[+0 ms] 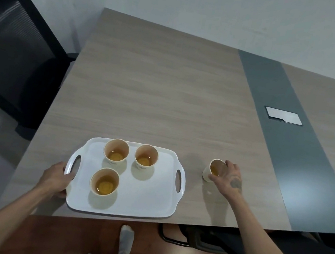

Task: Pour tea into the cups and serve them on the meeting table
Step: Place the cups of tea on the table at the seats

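Serving was under way. My right hand wrapped one cream paper cup of tea on the wood-grain meeting table; my left hand gripped the white plastic tray carrying three more. Next, I judged: let go, then fetch another.

3 cups on tray, 4th cup on table right of tray

Both forearms are bare, with no sleeves showing, as they enter from the bottom corners of the frame. A dark tattoo marks the back of the right hand. At bottom centre, light grey socks cover the feet.
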`<state>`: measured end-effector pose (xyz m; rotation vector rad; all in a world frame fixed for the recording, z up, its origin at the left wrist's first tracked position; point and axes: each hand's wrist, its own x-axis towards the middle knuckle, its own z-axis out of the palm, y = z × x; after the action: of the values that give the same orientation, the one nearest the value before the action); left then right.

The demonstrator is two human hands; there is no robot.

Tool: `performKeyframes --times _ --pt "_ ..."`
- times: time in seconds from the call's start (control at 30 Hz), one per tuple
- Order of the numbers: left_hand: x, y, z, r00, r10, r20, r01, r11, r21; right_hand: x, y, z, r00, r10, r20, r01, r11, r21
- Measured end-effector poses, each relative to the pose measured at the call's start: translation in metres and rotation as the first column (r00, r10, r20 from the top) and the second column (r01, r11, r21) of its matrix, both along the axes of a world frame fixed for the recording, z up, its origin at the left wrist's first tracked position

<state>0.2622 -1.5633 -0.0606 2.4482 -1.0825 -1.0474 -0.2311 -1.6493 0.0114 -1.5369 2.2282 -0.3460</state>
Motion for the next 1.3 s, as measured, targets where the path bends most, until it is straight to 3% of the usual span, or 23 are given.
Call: performKeyframes --times 0.47,0.57,0.67,0.83,1.03,1.13,1.2,1.3 --pt "-0.004 0.001 0.008 1.0 -0.01 -0.013 0.01 1.0 -0.01 -0.008 0.006 -0.002 0.995 0.048 -0.088 -0.039 0.995 0.092" --pt "-0.003 0.002 0.008 1.0 -0.009 -0.022 0.008 1.0 -0.012 0.001 0.007 0.006 0.982 0.098 -0.159 -0.109 0.992 -0.066" --pt "-0.004 0.001 0.009 1.0 0.006 -0.013 -0.006 1.0 -0.027 0.029 0.008 0.012 0.957 0.237 -0.168 -0.275 0.928 -0.251" --pt "-0.001 -0.004 0.007 0.999 0.036 -0.001 -0.036 0.999 -0.029 0.084 0.013 -0.003 0.878 0.475 -0.065 -0.474 0.88 0.023" --pt "-0.001 -0.008 0.007 0.999 0.025 0.041 -0.024 0.999 -0.031 0.101 0.016 -0.049 0.944 0.328 0.027 -0.323 0.911 0.256" --pt "0.004 -0.01 0.008 0.998 0.015 0.061 -0.015 1.0 -0.002 0.106 0.01 -0.058 0.94 0.337 0.054 -0.339 0.903 0.265" --pt "0.005 -0.011 0.015 0.984 -0.03 0.175 0.026 0.999 0.027 0.109 0.009 -0.058 0.927 0.375 0.029 -0.368 0.888 0.277" --pt "-0.003 -0.019 0.034 0.959 -0.054 0.278 0.082 0.993 -0.089 0.108 0.004 -0.061 0.918 0.397 -0.004 -0.386 0.894 0.228"
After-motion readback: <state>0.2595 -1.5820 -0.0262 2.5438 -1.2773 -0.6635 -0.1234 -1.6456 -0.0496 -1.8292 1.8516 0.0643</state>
